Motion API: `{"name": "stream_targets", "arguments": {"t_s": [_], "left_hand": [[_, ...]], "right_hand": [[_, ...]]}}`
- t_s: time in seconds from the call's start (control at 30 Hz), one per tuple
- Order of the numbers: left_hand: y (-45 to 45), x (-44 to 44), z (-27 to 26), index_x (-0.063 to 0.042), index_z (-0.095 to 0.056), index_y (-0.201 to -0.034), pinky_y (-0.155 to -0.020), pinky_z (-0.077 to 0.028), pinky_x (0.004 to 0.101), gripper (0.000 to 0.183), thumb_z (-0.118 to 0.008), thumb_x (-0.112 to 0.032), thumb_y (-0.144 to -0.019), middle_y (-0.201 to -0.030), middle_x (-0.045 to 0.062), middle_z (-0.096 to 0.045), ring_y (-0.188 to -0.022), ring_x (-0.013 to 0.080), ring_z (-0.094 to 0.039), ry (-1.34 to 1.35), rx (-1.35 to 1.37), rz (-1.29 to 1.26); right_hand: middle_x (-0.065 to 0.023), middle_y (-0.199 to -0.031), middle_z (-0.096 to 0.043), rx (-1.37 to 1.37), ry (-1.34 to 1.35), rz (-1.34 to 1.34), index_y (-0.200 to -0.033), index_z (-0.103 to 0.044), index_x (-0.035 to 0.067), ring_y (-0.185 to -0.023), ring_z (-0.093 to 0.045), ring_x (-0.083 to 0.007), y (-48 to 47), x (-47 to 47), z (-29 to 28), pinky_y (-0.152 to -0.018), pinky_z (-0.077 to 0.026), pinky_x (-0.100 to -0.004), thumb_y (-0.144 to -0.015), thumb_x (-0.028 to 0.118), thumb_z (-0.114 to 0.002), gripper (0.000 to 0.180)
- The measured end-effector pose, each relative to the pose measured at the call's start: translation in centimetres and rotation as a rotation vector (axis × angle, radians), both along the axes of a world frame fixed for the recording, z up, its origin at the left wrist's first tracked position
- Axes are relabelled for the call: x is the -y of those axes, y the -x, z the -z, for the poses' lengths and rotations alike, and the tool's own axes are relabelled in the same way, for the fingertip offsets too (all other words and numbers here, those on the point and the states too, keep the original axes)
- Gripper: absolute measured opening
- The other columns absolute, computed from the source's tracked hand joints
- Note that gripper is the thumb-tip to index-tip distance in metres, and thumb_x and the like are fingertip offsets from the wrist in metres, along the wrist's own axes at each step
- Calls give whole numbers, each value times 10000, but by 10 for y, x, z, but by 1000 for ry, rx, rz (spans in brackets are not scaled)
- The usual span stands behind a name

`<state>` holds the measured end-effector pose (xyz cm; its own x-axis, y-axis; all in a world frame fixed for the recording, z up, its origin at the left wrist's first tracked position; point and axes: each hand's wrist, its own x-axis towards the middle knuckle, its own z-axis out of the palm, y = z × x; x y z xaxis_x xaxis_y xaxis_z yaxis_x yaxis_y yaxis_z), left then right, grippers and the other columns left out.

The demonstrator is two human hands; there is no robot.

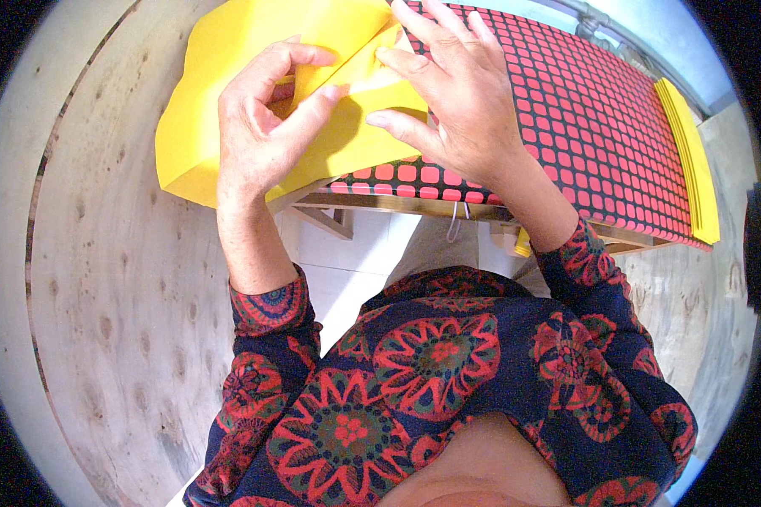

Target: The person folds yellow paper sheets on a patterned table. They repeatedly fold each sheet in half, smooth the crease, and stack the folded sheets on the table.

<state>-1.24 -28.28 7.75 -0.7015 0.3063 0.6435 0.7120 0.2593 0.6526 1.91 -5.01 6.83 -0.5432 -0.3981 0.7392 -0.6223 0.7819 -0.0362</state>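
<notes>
A large yellow fabric-like piece (209,82) lies over the left end of the table, with a folded flap (339,60) running diagonally across it. My left hand (260,120) has its thumb and index finger at either side of that flap's lower end. In the gap of that hand, a bit of the red-patterned cover shows. My right hand (463,95) hovers at the piece's right edge, fingers spread, its index fingertip at a small crease. Its thumb is apart from the index finger, with nothing held between them. The piece's far edge runs out of the picture.
A table (590,127) wears a cover of red rounded squares on black. Along its right end sits a stack of folded yellow pieces (688,158). A white cord loop (455,225) hangs below the front edge. Plywood panels (120,253) stand at the left; pipes (590,22) run behind.
</notes>
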Motion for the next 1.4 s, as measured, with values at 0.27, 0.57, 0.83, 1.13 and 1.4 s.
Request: {"name": "stream_targets", "arguments": {"t_s": [0.27,0.57,0.83,1.13,1.4], "left_hand": [[1,0,-3,-5,-672,-1053,-745,-555,239,145,-690,3,-910,-1043,40,-682,-846,88,-676,21,95,-4],[3,-4,4,-5,-696,-989,-777,-584,238,88,-609,-10,-972,-1111,92,-691,-854,97,-683,-177,72,-60],[2,-1,-3,-13,-728,-1082,-828,-520,241,169,-640,-25,-939,-941,38,-689,-855,90,-655,60,4,-1],[-10,-3,-10,-5,-706,-1030,-658,-439,212,119,-633,-41,-943,-779,-33,-621,-724,48,-528,114,136,-106],[-7,-6,-8,-8,-709,-1082,-657,-417,204,161,-638,-42,-941,-800,-41,-598,-734,46,-513,75,170,-80]], "right_hand": [[-259,-1458,-487,-108,134,-71,-1145,-678,22,-1393,-424,-447,1,-3,3,-1150,-284,-599,-826,458,-773,548],[-245,-1412,-542,-102,76,-43,-1071,-698,31,-1368,-467,-429,-2,-4,3,-1137,-307,-594,-812,445,-788,497],[-220,-1369,-567,-141,109,-79,-1123,-683,49,-1316,-500,-403,2,-4,7,-1095,-358,-558,-849,363,-753,423],[-17,-871,-646,-19,91,-512,-870,-642,128,-778,-668,-208,-43,2,50,-671,-549,-357,-821,219,-750,150],[-144,-880,-622,882,-252,-456,-917,-579,48,-833,-680,-362,-29,35,217,-702,-550,-485,-984,185,-539,157]]}}
